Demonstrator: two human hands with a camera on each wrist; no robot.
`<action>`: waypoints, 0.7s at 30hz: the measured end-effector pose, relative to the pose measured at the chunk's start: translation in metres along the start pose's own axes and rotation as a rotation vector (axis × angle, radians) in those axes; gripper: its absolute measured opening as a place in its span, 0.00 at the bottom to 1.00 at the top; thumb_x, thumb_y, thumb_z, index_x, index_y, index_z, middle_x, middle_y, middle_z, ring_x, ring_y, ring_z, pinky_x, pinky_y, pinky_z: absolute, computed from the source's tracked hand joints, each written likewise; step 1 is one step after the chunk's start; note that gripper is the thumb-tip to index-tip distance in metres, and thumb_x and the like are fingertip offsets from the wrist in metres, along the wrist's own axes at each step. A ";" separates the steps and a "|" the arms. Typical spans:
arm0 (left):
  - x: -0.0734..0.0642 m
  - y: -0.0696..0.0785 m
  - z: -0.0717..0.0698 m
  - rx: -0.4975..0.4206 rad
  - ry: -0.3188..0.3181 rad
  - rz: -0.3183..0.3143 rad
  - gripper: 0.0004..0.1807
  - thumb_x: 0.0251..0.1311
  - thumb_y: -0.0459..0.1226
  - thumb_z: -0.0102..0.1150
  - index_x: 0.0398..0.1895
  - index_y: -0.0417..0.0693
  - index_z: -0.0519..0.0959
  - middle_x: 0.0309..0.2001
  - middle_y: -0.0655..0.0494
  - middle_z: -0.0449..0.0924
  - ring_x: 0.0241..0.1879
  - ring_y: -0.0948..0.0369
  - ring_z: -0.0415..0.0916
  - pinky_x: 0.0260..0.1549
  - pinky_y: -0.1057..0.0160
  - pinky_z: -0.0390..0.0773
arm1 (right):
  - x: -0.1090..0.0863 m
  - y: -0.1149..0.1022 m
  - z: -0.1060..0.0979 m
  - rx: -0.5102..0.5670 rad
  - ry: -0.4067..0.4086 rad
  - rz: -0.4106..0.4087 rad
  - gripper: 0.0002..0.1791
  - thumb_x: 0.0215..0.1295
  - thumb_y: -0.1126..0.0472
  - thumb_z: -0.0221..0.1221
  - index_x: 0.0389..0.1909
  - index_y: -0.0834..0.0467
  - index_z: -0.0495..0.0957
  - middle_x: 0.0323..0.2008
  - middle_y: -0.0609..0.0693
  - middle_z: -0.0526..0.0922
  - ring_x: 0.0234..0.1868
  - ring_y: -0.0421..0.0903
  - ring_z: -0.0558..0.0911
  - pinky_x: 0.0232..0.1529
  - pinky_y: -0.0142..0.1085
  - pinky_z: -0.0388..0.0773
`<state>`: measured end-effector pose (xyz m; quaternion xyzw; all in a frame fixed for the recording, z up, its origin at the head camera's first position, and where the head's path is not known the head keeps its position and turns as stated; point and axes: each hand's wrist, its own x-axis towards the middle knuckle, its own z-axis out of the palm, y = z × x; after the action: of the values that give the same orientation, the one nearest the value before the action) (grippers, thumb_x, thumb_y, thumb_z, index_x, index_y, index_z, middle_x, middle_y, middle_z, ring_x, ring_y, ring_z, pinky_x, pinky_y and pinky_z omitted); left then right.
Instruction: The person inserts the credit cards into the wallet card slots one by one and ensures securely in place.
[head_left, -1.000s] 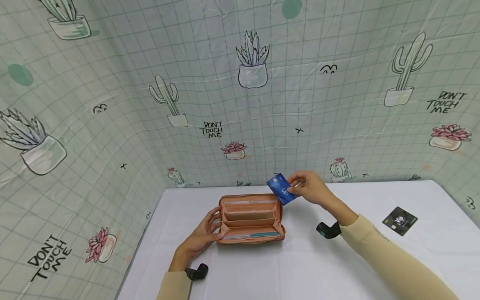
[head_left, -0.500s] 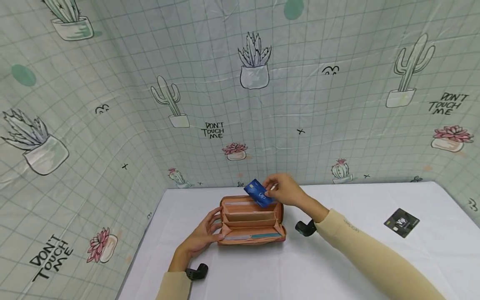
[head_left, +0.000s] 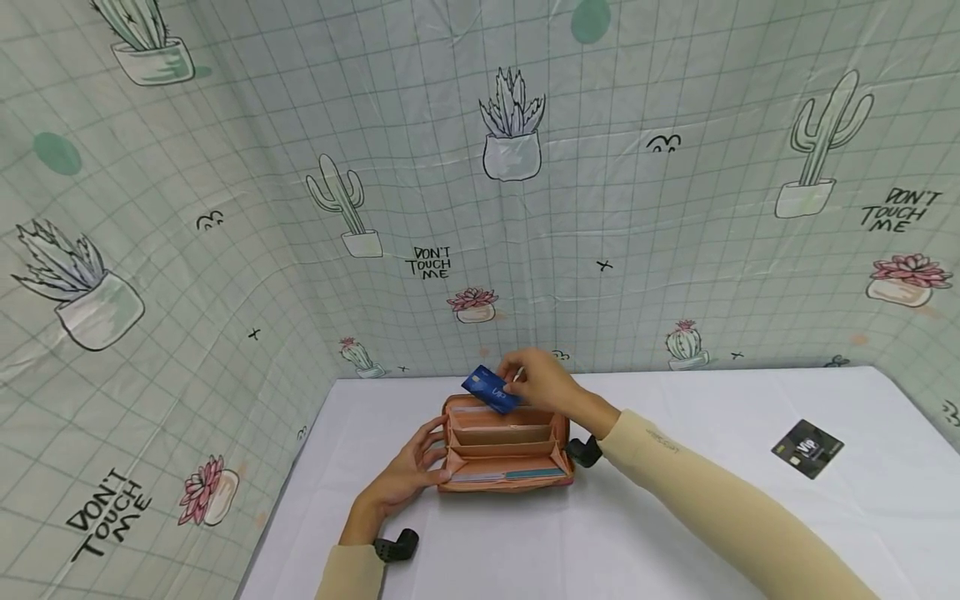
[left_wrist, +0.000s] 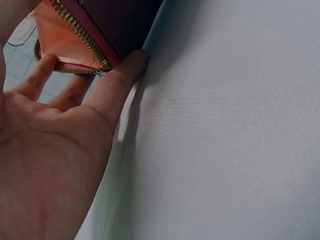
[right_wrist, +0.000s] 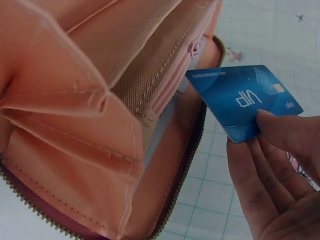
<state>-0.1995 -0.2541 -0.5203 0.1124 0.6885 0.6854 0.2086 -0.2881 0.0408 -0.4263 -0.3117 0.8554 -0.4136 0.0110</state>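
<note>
A blue VIP card point(head_left: 491, 389) is pinched between the thumb and fingers of my right hand point(head_left: 542, 382). It is tilted above the back edge of an unzipped wallet point(head_left: 504, 450). In the right wrist view the card point(right_wrist: 245, 100) is apart from the wallet's peach lining point(right_wrist: 75, 165), beside the outer pocket and a pink inner zipper point(right_wrist: 172, 80). My left hand point(head_left: 405, 467) holds the wallet's left side. The left wrist view has its thumb on the dark outer cover point(left_wrist: 125, 25) and fingers at the brass-toothed zipper edge. White and teal cards point(head_left: 532, 474) show in the front slots.
A black VIP card point(head_left: 807, 448) lies flat at the right of the white table point(head_left: 675, 533). A cactus-print cloth point(head_left: 585, 217) hangs behind and to the left. Black wrist cameras sit on both wrists, the right one point(head_left: 583, 452) close to the wallet's right end.
My right hand has carried the blue card leftward, from the wallet's right back corner to over its back edge. The left hand keeps its hold on the wallet.
</note>
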 end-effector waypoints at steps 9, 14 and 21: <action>0.001 -0.001 0.000 -0.003 -0.004 -0.001 0.56 0.65 0.34 0.73 0.86 0.44 0.45 0.79 0.35 0.54 0.70 0.55 0.67 0.61 0.62 0.76 | 0.010 0.000 0.011 -0.062 -0.016 -0.046 0.07 0.65 0.74 0.69 0.39 0.62 0.86 0.34 0.52 0.87 0.34 0.44 0.83 0.37 0.38 0.81; 0.000 -0.002 0.000 -0.009 -0.007 0.003 0.55 0.66 0.34 0.73 0.86 0.44 0.45 0.79 0.35 0.53 0.69 0.56 0.68 0.61 0.63 0.76 | 0.013 0.000 0.016 -0.119 -0.030 -0.071 0.06 0.66 0.75 0.68 0.39 0.62 0.85 0.35 0.55 0.88 0.38 0.48 0.86 0.40 0.40 0.83; 0.000 -0.002 -0.001 -0.018 -0.017 0.008 0.55 0.67 0.33 0.72 0.87 0.45 0.44 0.80 0.35 0.51 0.69 0.57 0.68 0.60 0.62 0.77 | 0.015 0.000 0.018 -0.151 -0.062 -0.089 0.08 0.65 0.77 0.66 0.39 0.62 0.86 0.37 0.55 0.89 0.40 0.50 0.87 0.42 0.41 0.84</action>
<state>-0.1997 -0.2551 -0.5220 0.1193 0.6801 0.6914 0.2126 -0.2956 0.0200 -0.4345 -0.3621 0.8687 -0.3379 -0.0044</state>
